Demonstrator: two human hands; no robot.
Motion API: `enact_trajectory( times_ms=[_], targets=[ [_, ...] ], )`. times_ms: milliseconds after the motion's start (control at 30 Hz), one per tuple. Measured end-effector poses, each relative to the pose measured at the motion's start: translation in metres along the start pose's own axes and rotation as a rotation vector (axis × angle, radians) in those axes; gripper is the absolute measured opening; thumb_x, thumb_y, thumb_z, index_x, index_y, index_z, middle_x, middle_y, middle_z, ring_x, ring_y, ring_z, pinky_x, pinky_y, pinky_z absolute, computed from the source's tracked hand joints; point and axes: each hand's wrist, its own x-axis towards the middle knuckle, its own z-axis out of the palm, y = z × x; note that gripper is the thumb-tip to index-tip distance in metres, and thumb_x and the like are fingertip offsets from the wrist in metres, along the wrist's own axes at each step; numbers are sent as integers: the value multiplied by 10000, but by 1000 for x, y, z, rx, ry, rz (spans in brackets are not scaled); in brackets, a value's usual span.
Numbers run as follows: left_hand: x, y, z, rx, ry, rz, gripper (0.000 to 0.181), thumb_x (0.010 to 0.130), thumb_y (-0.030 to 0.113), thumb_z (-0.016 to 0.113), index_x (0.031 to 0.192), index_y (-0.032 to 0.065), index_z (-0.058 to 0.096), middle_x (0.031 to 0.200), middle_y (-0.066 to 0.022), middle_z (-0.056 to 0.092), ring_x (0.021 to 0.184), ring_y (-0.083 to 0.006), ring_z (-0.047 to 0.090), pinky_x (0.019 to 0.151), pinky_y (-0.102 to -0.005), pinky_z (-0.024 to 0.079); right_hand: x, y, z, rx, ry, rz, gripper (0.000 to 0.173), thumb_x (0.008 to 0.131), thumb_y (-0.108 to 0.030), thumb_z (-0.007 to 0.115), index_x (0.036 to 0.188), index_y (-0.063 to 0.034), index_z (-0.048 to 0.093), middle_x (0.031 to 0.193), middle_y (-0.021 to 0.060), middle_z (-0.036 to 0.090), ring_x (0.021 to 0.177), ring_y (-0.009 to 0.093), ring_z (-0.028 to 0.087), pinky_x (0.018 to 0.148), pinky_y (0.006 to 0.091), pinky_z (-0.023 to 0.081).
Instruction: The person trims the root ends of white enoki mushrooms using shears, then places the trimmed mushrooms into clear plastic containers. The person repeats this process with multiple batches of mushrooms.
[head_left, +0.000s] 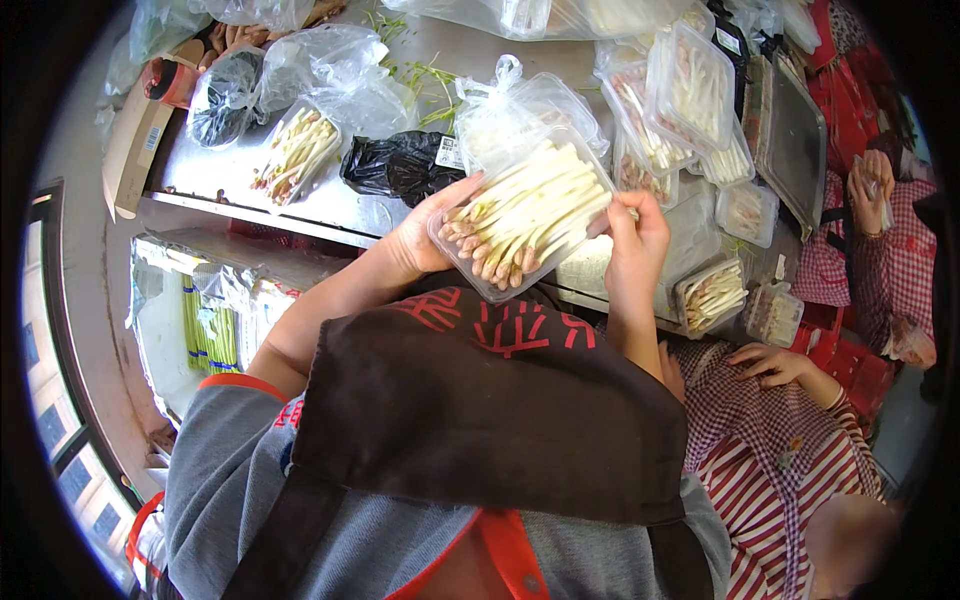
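In front of my chest a clear plastic tray (491, 294) is held tilted, filled with a row of peanut sprouts (536, 202). The pale stems lie side by side, with the brownish nut ends toward me. My left hand (431, 232) grips the tray's left side, its fingers partly hidden beneath. At the right rim, my right hand (637, 236) holds the edge between thumb and fingers, close to the stem ends. Just beyond the tray sit a knotted clear plastic bag (517, 105) and a black plastic bag (401, 166) with a label.
Another sprout tray (300, 154) rests on the metal table (225, 169) at left. Stacked sprout trays (690, 90) stand at right, near a dark flat tray (791, 142). A foam box (161, 337) holds green stalks below. A co-worker's hand (776, 365) is close on my right.
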Motion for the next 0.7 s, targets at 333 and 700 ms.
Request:
enact_trajectory(
  times_ms=[333, 700],
  targets=[
    [-4, -14, 7, -22, -232, 87, 582, 932, 355, 505, 1406, 51, 355, 1380, -133, 470, 1216, -263, 499, 1047, -422, 370, 17, 1, 9, 351, 29, 246, 367, 953, -351, 467, 1108, -29, 551, 993, 83, 598, 904, 167, 561, 774, 331, 454],
    [-3, -44, 59, 1895, 360, 613, 801, 705, 326, 785, 1382, 179, 383, 1250, -217, 357, 1212, -376, 363, 1041, -412, 325, -16, 37, 34, 914, -115, 598, 788, 878, -728, 284, 1375, -124, 379, 1327, 83, 485, 1194, 273, 488, 1004, 451, 402]
  ],
)
